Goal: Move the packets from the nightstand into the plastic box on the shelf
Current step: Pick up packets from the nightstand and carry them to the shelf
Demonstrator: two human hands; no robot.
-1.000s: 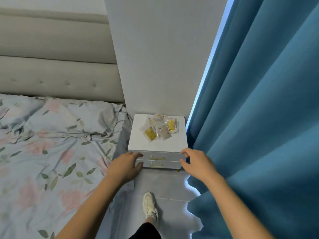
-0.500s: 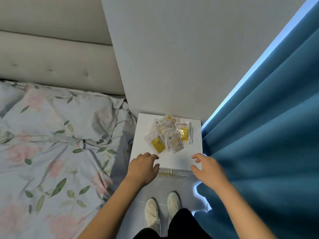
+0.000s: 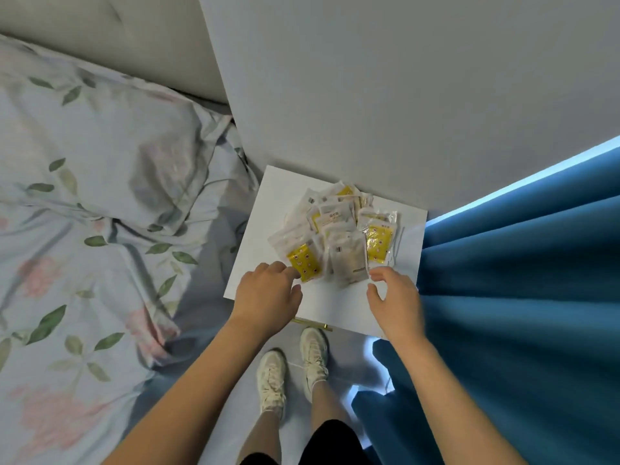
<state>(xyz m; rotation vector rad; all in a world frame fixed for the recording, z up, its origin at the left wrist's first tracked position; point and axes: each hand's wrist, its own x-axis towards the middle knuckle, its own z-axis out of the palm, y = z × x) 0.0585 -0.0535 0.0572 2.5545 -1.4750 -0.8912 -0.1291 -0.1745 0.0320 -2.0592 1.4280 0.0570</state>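
Head camera is looking down at a small white nightstand (image 3: pixel 255 243) where a loose pile of clear plastic packets with yellow and white inserts (image 3: pixel 339 236) is lying, spread from the middle of the nightstand's top toward its rear edge. All of them are sitting on that top, so the task is only starting: nothing is lifted, and the plastic box and its shelf are not showing anywhere. The left hand (image 3: pixel 268 293) is reaching in at the nightstand's front-left, its fingers (image 3: pixel 285 268) loosely curled, the tips at or touching the nearest yellow packet (image 3: pixel 305 261); a firm pinch cannot be told. The right hand (image 3: pixel 396 297) is hovering at the nightstand's front-right with fingers (image 3: pixel 379 273) spread and gently bent, gripping nothing. What is left, by this view, is gathering the whole pile and carrying it off. Printing is showing on several packets, with what looks like a code square on one, but it is too small and blurred to read.
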